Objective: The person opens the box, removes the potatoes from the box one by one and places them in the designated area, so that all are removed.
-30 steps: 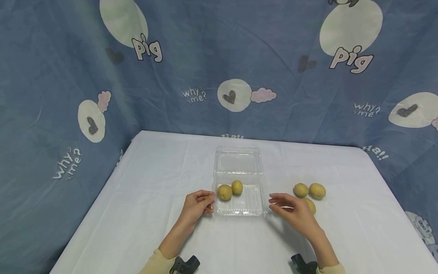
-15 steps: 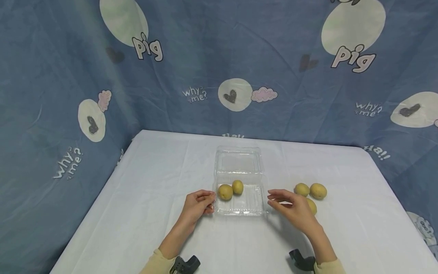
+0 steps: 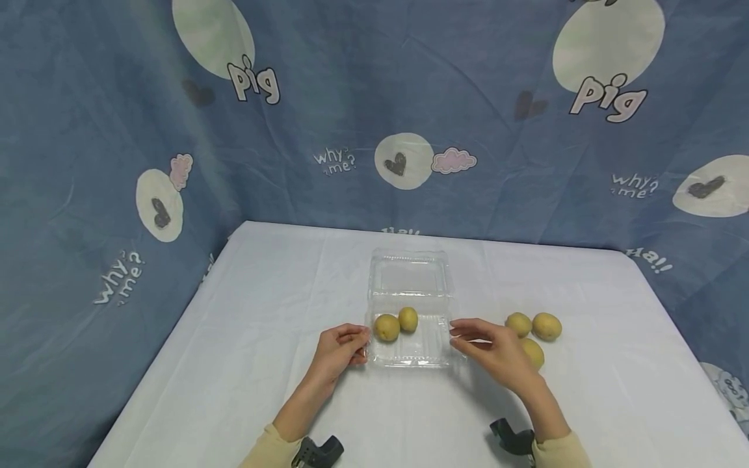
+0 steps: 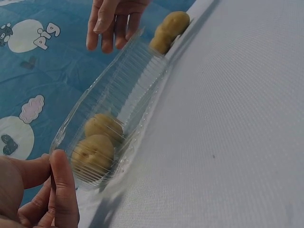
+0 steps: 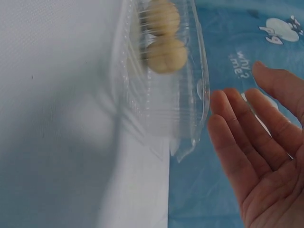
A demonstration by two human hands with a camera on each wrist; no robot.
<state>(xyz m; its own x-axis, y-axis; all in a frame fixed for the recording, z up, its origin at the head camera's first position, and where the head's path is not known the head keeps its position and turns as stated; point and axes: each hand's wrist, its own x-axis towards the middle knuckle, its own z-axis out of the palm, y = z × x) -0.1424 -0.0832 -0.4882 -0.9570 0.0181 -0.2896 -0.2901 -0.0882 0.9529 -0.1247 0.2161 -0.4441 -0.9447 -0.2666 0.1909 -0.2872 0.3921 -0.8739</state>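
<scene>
Left hand [image 3: 339,348] pinches clear box [image 3: 430,344] by its left side, on white table [image 3: 281,286], lid [image 3: 409,276] folded back, two potatoes [image 3: 386,327] inside. Right hand [image 3: 496,351] loose-fingered, holding nothing, just beside opposite side; contact unclear. Thin plastic likely flexes: pinch lightly, steady both sides evenly.

The produce [image 3: 386,327] is yellowish, the printed backdrop [image 3: 328,97] blue.

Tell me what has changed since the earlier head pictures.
The right hand moved left toward the right edge of the clear container; nothing was gripped or let go. The left hand still pinches the container's left rim; the two yellow items inside and three outside stayed put.
</scene>
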